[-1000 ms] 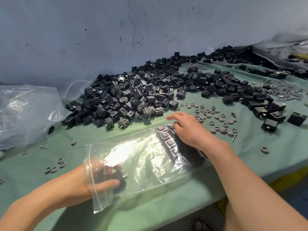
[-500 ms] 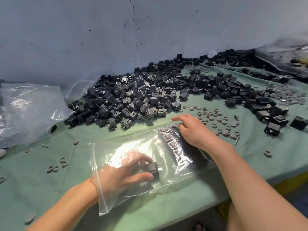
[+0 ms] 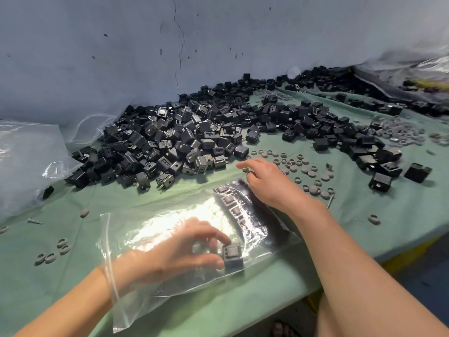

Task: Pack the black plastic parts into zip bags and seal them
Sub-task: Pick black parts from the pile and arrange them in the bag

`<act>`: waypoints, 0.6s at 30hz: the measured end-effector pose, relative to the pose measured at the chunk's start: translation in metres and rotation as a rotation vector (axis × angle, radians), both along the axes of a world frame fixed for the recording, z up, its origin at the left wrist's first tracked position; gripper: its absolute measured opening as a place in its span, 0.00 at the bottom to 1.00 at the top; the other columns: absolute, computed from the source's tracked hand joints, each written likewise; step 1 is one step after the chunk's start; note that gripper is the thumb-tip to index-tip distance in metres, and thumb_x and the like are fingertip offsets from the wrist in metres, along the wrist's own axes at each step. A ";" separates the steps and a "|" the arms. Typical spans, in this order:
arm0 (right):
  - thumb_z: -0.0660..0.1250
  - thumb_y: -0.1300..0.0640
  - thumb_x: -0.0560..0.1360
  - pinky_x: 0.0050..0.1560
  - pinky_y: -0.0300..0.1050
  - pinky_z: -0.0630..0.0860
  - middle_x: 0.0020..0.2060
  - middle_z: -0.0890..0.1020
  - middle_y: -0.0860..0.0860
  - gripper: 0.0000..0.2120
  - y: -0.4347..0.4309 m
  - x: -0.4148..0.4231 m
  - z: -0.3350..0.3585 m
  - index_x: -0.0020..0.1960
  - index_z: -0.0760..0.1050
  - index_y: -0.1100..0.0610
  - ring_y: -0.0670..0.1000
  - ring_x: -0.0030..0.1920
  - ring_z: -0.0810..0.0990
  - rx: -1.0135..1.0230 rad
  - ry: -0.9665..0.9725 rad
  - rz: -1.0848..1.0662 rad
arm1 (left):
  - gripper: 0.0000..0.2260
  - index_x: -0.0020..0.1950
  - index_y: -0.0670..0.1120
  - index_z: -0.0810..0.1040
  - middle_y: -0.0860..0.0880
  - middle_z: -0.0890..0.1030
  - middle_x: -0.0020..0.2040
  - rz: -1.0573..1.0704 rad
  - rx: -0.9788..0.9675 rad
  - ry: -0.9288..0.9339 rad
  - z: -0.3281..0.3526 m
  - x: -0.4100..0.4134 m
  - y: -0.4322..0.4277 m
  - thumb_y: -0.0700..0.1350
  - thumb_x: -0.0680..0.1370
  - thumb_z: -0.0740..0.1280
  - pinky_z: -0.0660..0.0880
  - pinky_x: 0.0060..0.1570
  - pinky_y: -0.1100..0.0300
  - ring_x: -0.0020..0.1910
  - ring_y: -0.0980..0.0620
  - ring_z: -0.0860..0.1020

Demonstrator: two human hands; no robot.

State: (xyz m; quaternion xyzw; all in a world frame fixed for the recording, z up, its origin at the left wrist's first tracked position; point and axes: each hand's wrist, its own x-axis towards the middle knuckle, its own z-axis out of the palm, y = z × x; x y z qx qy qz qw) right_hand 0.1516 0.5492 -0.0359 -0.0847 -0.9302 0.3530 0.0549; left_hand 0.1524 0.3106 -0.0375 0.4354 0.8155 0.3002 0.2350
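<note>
While left hand pinches a black part (inside the zip bag), right hand rests relaxed on it.

zip bag: clear, glossy plastic film, crinkled with glare. black parts: matt plastic, some with dull metal tabs. table cover: green matt cloth.

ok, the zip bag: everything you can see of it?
The zip bag is clear, crinkled plastic, lying flat on the green cloth near the table's front edge. Its mouth, with the zip strip, is open at the left; the left hand is inside, fingers pinching one black part. A row of parts sits at its right end, where the right hand rests on it.
</note>
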 end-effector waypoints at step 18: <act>0.54 0.58 0.83 0.76 0.52 0.59 0.73 0.68 0.47 0.19 -0.003 0.002 -0.001 0.73 0.69 0.47 0.50 0.74 0.63 0.031 -0.001 0.023 | 0.19 0.29 0.50 0.69 0.54 0.72 0.25 0.083 -0.043 0.214 -0.018 0.006 0.045 0.50 0.78 0.69 0.67 0.25 0.70 0.24 0.62 0.72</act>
